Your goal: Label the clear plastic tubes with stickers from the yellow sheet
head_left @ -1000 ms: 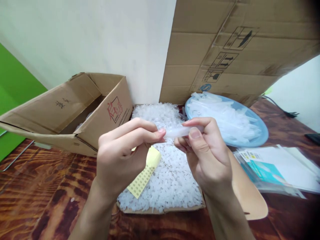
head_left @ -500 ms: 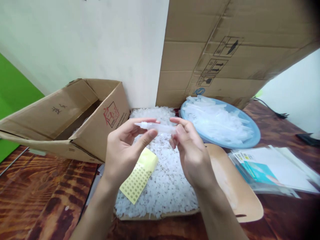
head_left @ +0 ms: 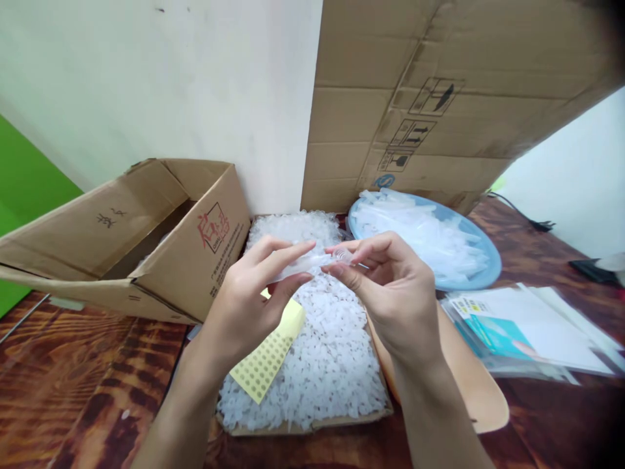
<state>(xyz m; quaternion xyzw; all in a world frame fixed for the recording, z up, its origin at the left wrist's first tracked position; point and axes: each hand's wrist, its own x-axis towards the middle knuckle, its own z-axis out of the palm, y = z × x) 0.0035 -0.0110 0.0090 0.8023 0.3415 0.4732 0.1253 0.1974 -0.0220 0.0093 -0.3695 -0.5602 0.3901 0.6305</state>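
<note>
My left hand (head_left: pixel 249 299) is closed around a translucent plastic tube (head_left: pixel 303 264), thumb below and fingers above. Between the thumb and fingertips of my right hand (head_left: pixel 398 293) is a small clear ribbed piece (head_left: pixel 343 255), held at the tube's right end. Whether the two parts touch cannot be made out. Under both hands lies a shallow cardboard tray (head_left: pixel 351 420) heaped with small whitish plastic pieces (head_left: pixel 332 352). A yellow sheet of round stickers (head_left: pixel 258 365) rests on the heap, below my left hand.
An open cardboard box (head_left: pixel 170 293) stands on the left. At the back right, a blue basin (head_left: pixel 494 264) holds many translucent tubes. A beige tray (head_left: pixel 481 391) lies beside my right forearm, and flat plastic packets (head_left: pixel 551 332) lie farther right. A large carton (head_left: pixel 361 98) rises behind.
The tube's pointed tip, which faced left, no longer shows. My right hand has shifted right and turned, and the clear ribbed piece now shows in its fingers.
</note>
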